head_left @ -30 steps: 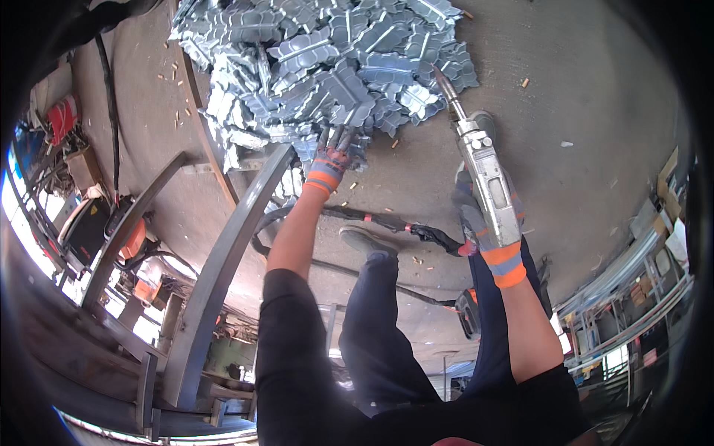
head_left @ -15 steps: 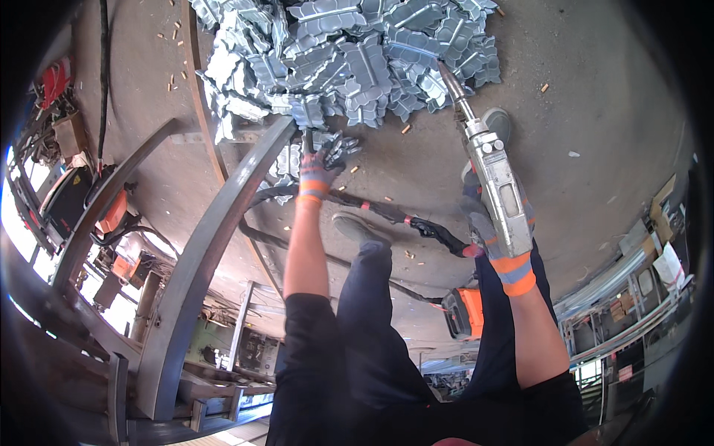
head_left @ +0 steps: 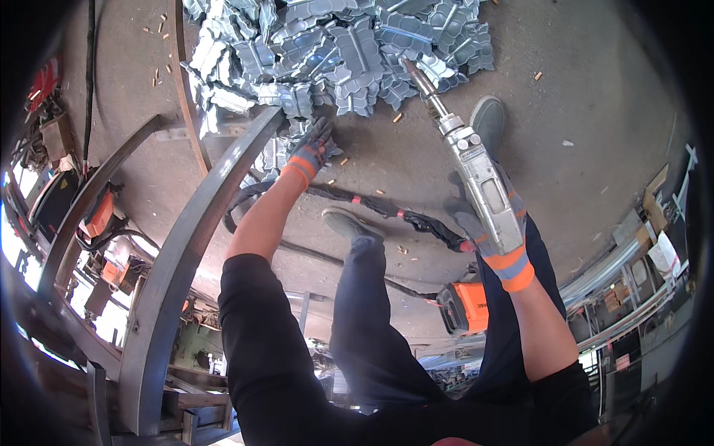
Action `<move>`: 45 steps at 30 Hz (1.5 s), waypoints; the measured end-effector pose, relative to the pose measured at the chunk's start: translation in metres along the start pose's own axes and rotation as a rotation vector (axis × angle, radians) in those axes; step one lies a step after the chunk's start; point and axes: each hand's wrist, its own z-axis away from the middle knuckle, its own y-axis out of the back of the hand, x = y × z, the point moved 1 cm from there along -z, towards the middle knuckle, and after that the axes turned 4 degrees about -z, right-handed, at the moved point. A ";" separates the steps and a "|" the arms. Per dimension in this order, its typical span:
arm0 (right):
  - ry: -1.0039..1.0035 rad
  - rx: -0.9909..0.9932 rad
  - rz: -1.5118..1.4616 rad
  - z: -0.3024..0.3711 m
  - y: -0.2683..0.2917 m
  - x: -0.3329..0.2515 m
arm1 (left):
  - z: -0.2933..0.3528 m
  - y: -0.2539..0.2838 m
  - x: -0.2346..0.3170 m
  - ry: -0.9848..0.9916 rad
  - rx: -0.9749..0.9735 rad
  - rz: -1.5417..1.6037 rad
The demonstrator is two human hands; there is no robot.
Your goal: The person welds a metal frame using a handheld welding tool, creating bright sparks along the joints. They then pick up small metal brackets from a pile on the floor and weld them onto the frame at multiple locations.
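Concrete floor (head_left: 587,171), brown and dusty, spreads under everything, with small tan bits (head_left: 397,117) scattered over it and crowded racks (head_left: 639,297) along the right side. At the top of the view lies a heap of silvery, wavy-edged metal plates (head_left: 361,56). Gloved in grey and orange, the left grip (head_left: 316,143) is by the heap's near edge, fingers bent; I cannot tell whether it grasps a plate. Closed around a silver hand tool (head_left: 476,171), the right grip (head_left: 468,217) has the nozzle slanting up and left, its tip in front of the plates. Black cable (head_left: 379,206) runs leftward from near the right grip. Left of the left grip stretches a grey metal beam (head_left: 201,212); an orange-and-black box (head_left: 468,306) sits lower right.
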 end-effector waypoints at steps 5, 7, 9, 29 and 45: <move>-0.001 -0.045 -0.198 0.008 0.000 0.008 | 0.050 -0.074 0.001 0.011 0.187 -2.971; 0.025 -0.059 -0.081 0.009 0.003 0.012 | 0.087 -0.096 -0.001 -0.037 -0.147 -3.236; -0.041 -0.053 -0.063 0.014 0.005 0.017 | 0.114 -0.102 -0.020 -0.235 0.028 -3.115; -0.200 -0.054 -0.216 0.031 -0.019 0.030 | 0.066 -0.085 -0.125 -0.680 0.872 -2.176; -0.103 -0.118 -0.196 0.030 -0.033 0.032 | 0.060 -0.029 -0.044 -0.558 1.004 -1.682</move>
